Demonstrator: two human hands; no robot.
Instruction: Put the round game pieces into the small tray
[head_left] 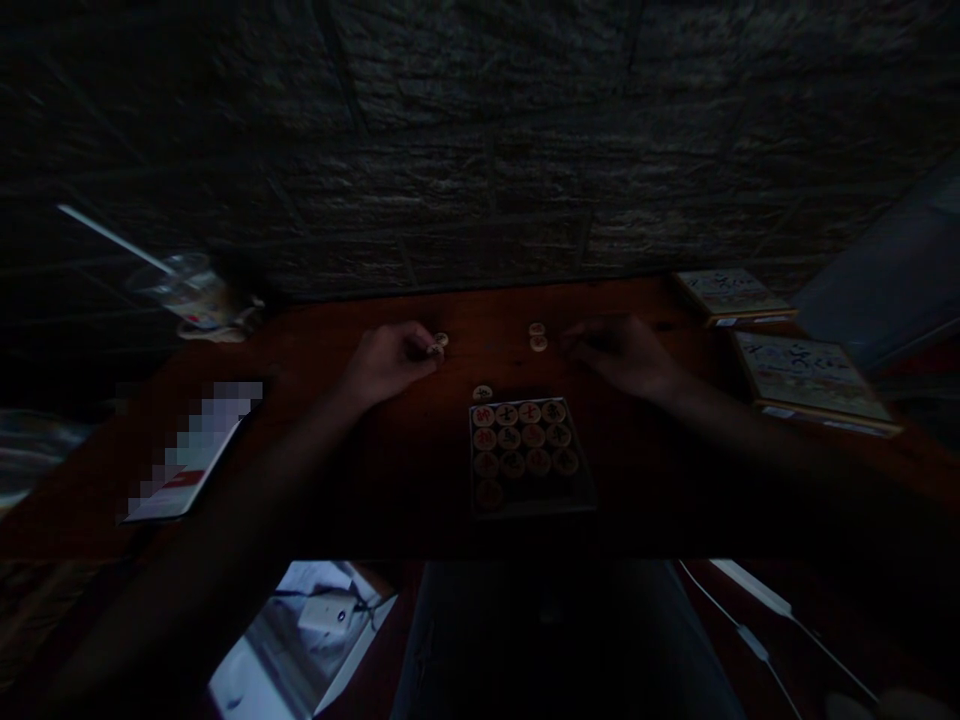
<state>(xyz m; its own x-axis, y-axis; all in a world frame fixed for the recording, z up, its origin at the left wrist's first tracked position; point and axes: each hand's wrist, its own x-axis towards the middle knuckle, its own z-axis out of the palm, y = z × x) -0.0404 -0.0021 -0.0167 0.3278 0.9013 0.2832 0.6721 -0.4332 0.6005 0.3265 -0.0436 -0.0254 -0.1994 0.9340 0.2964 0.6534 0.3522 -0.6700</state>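
Observation:
My left hand pinches a round Chinese chess piece between thumb and fingertips. Just behind it, another piece lies on the wooden table. Over to the right, my right hand hovers near two red-marked pieces, one farther back and one closer. Its fingers reach left, slightly apart in deep shadow, and I see nothing in them. Between my arms a shallow square box holds rows of red- and black-marked pieces. A single piece rests just beyond its far edge.
A plastic cup with a straw stands back left, and a phone or tablet lies at the left. Two flat boxes are on the right. Behind the table rises a stone wall. An open white box sits below.

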